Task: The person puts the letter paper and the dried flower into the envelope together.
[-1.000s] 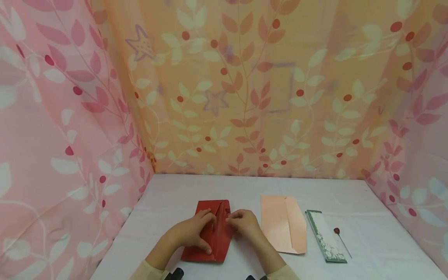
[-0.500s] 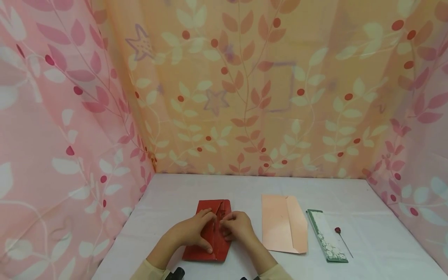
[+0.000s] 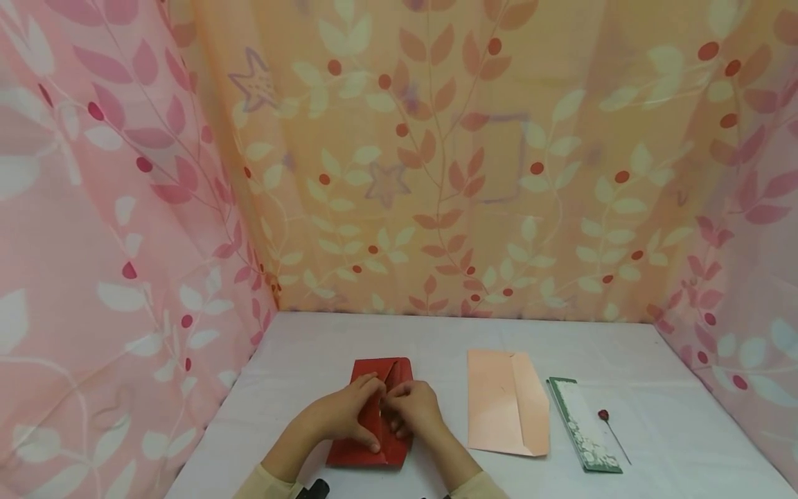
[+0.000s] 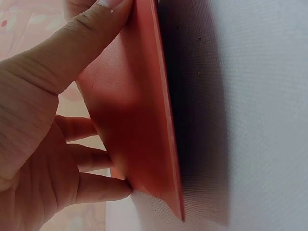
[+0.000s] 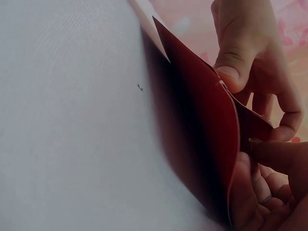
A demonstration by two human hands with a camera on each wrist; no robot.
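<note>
A red envelope (image 3: 369, 443) lies on the white table in the head view, its flap side up and its mouth gaping. My left hand (image 3: 341, 414) grips its left part, thumb low on the front and fingers near the opening. In the left wrist view the thumb and fingertips of that hand (image 4: 48, 110) meet the envelope (image 4: 134, 101). At the mouth, my right hand (image 3: 414, 409) has curled fingers, with thumb and forefinger pinching at the envelope's edge (image 5: 236, 125). The right wrist view shows the right hand (image 5: 276, 187) close beside the left thumb. The envelope's inside is mostly hidden.
Right of the hands lies a peach envelope (image 3: 492, 402). Beyond it are a long card with a green floral border (image 3: 582, 426) and a small dark red rose on a thin stem (image 3: 603, 416). Patterned cloth (image 3: 436, 159) walls the white table (image 3: 299, 339) on three sides.
My right hand has moved left from the red envelope's right edge to its mouth, its fingers curling more. The left hand keeps its hold. The other things lie where they were.
</note>
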